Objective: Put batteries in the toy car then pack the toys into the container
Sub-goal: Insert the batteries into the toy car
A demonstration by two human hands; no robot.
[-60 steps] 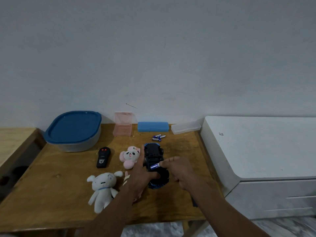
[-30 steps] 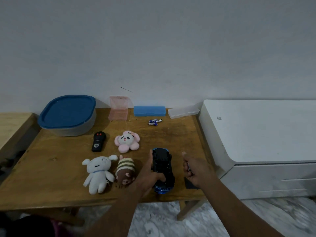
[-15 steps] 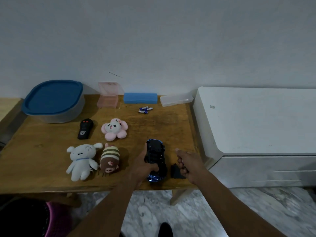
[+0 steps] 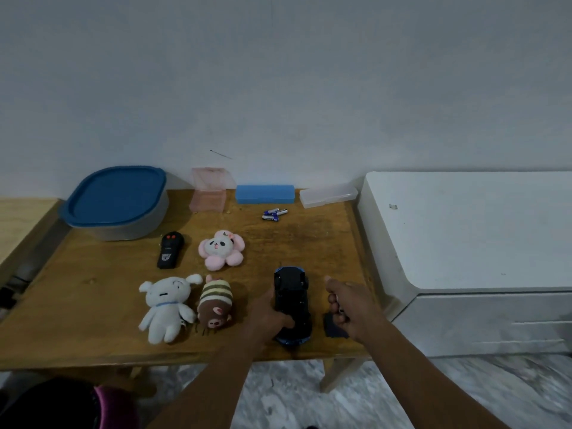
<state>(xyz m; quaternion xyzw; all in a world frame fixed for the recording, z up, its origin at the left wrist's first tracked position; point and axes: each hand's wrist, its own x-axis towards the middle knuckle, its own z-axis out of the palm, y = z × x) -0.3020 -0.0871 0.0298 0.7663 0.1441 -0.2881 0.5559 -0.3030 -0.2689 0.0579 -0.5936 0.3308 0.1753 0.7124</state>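
Fingers and thumb of the left hand (image 4: 268, 314) curl round the dark blue-and-black plastic toy car (image 4: 291, 300), gripping its left side and near end at the front edge of the brown wooden table (image 4: 93, 274). The car seems to lie underside up, though the dim picture leaves that uncertain. Just right of it, the right hand (image 4: 351, 306) has its fingers curled, thumb stuck out, fingertips at a small flat dark piece (image 4: 331, 331) on the table; whether it pinches the piece I cannot tell.

Left of the car lie a striped brown plush toy (image 4: 215, 305) and a white plush dog (image 4: 167, 308). Behind them are a pink flower-shaped panda plush (image 4: 221, 249) and a black remote control (image 4: 169, 250).

At the back left, the grey oval container (image 4: 136, 230) has its blue lid (image 4: 116, 196) on, contents hidden. Along the wall stand an open pink see-through box (image 4: 208, 199), a blue case (image 4: 264, 194) and a clear case (image 4: 328, 196), with loose blue batteries (image 4: 274, 213) before them. A white cabinet (image 4: 464, 236) adjoins the table's right edge.
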